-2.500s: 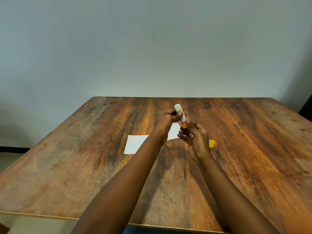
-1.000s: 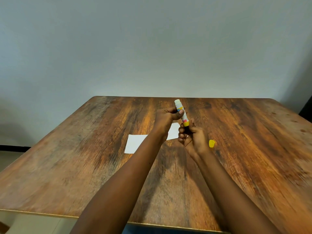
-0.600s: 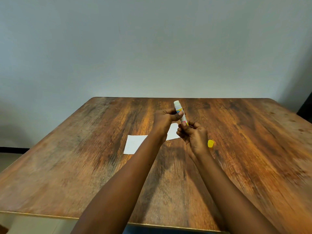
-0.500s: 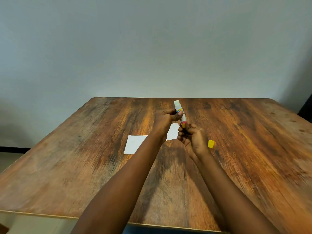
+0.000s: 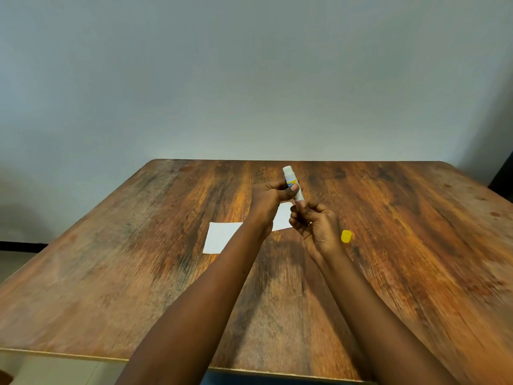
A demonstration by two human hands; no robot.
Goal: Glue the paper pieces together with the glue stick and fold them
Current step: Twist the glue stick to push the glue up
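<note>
Above tabletop: left hand and right hand both clamped on uncapped glue stick; yellow cap beside paper.

paper pieces on table, cap to their right

White glue stick; yellow cap; white paper; brown table.

Your worn wooden desk carried white paper pieces near its middle, a yellow cap well right of them.
</note>
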